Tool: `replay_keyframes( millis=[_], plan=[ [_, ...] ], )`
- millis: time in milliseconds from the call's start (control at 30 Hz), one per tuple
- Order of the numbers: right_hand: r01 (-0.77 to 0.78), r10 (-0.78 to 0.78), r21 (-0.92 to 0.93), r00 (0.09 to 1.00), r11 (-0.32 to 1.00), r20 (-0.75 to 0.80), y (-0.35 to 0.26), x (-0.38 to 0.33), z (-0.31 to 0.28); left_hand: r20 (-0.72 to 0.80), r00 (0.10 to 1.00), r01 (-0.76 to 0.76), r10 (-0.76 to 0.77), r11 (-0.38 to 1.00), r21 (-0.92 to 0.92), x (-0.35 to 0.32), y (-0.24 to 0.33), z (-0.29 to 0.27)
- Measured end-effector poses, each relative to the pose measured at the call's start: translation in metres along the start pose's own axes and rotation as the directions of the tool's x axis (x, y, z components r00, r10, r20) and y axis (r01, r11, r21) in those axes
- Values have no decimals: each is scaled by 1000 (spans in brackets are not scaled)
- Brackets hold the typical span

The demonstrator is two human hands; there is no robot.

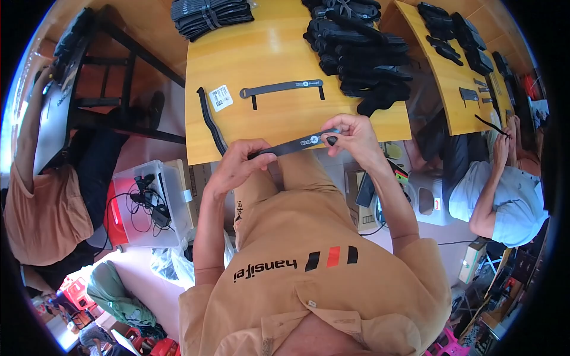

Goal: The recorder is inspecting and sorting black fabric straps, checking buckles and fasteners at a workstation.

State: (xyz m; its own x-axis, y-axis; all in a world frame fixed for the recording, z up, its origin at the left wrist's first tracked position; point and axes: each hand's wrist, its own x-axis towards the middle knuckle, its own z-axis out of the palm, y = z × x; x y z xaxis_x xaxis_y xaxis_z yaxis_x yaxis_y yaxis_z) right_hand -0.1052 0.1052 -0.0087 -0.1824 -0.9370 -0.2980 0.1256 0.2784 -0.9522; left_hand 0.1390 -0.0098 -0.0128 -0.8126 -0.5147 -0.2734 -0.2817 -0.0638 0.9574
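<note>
A dark grey hook-and-loop strap (291,146) with a pale printed logo stretches between my hands, above the table's near edge. My left hand (237,165) is closed on its left end, thumb along the strap. My right hand (354,139) pinches the other end, where a small dark rounded piece shows at the fingertips. Beyond them, a similar strap (279,89) lies flat on the wooden table (267,56), across two short black strips. Left of it are a white label sheet (220,98) and a long narrow black strap (211,121).
A large pile of black straps (362,53) covers the table's right side; a tied bundle (211,18) sits at the far left. Clear plastic bins (142,202) stand below. Co-workers sit at tables on both sides; the right one (499,193) holds a thin black strip.
</note>
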Motion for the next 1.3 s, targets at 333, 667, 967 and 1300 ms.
replay_keyframes(
  millis=[333, 667, 967, 1300],
  plan=[
    [-82, 113, 190, 981, 978, -159, 38, 40, -10, -287, 943, 138, -170, 982, -129, 30, -34, -28],
    [-8, 63, 184, 953, 983, -296, 42, 93, -18, -474, 872, 8, -121, 972, -234, 82, -46, -47],
    [71, -111, -99, 863, 993, -494, 56, 118, -15, -622, 779, 100, -82, 995, -6, 105, -64, -49],
    [142, -292, -317, 817, 938, -497, 60, 119, -13, -686, 723, 128, -81, 992, 18, 111, -60, -44]
  ],
)
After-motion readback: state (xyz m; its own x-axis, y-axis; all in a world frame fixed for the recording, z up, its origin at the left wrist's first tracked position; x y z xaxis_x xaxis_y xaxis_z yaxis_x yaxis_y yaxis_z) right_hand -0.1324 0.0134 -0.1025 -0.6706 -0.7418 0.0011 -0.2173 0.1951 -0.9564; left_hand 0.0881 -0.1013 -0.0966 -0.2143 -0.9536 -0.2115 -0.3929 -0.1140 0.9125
